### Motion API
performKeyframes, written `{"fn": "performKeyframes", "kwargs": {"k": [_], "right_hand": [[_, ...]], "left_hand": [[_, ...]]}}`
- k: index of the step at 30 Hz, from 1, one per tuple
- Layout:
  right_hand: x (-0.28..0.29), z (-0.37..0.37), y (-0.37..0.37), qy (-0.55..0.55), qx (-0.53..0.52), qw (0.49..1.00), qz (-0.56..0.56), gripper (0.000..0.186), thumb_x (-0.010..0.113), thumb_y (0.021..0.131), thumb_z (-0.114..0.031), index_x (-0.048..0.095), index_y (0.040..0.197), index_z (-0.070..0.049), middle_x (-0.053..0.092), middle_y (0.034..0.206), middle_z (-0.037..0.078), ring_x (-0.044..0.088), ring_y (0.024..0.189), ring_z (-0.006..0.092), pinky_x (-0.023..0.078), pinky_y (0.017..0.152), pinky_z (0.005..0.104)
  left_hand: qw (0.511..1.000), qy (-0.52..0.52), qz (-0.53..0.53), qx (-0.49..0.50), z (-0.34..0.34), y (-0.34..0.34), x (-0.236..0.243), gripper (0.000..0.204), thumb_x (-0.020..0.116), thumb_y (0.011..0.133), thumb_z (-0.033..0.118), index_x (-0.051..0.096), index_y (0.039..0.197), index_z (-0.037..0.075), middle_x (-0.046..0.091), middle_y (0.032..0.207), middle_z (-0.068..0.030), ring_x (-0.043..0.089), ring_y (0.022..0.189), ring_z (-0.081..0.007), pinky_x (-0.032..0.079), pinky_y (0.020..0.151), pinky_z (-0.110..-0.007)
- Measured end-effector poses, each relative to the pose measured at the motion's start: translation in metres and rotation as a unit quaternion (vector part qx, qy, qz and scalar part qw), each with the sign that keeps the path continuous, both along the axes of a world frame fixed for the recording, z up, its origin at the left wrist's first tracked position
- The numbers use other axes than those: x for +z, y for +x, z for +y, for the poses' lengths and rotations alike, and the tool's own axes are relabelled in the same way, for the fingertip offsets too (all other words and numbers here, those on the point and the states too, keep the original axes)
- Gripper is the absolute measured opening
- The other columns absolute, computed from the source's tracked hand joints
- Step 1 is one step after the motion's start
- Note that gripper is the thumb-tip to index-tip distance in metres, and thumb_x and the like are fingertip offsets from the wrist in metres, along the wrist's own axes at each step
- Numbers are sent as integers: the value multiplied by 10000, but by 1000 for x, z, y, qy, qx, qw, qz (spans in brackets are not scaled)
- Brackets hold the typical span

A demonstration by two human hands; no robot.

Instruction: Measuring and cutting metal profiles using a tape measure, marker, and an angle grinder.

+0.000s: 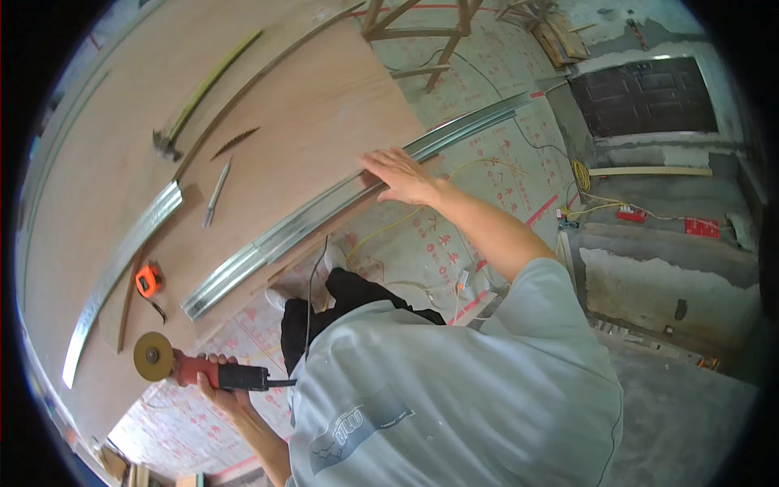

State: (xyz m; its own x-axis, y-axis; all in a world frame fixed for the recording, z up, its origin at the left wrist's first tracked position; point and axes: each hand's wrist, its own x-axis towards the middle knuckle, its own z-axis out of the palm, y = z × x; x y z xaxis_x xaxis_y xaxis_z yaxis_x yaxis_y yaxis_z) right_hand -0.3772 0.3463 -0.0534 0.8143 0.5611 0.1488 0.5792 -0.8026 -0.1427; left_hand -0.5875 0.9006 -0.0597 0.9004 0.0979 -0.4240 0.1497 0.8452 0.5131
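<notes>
The table (300,138) spreads ahead of both grips. One long metal rail (316,217), or several nested (I cannot tell), lies along its near edge, directly under the right grip (406,176) and forward and right of the left grip (221,395). Its long axis runs slantwise past the right grip: one end toward the left grip's side, the other overhanging the floor to the right. The right grip rests across it, unclenched, fingers extended.

One shorter metal strip (114,268) lies forward and left of the left grip, its length slanting away. One stick (251,90) and one hammer (209,88) lie well beyond both, the hammer's head toward the left grip.

The left grip is clasped round one grinder (195,371), its disc pointing left, its cord end toward the body. One tape (148,280) sits near, ahead of this grip; one pen (217,191) and one dark blade (235,142) lie farther ahead.
</notes>
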Motion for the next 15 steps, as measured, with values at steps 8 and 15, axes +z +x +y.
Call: {"fn": "performKeyframes", "kwargs": {"k": [8, 15], "right_hand": [[-13, -99, 59, 273, -776, 565, 66, 890, 823, 760, -513, 430, 1400, -35, 460, 1427, 207, 407, 1355, 376, 341, 1119, 523], [-25, -78, 59, 164, -498, 849, -58, 833, 795, 815, -439, 414, 1484, -119, 483, 1448, 199, 450, 1332, 384, 295, 1148, 522]], "left_hand": [[1000, 26, -10, -2, -30, 8, 28, 454, 692, 946, 304, 501, 1281, 67, 596, 1048, -87, 593, 953, -227, 511, 894, -418], [993, 50, 86, 69, -63, -18, 17, 332, 676, 909, 355, 632, 1084, 76, 693, 957, -94, 660, 896, -268, 539, 890, -496]]}}
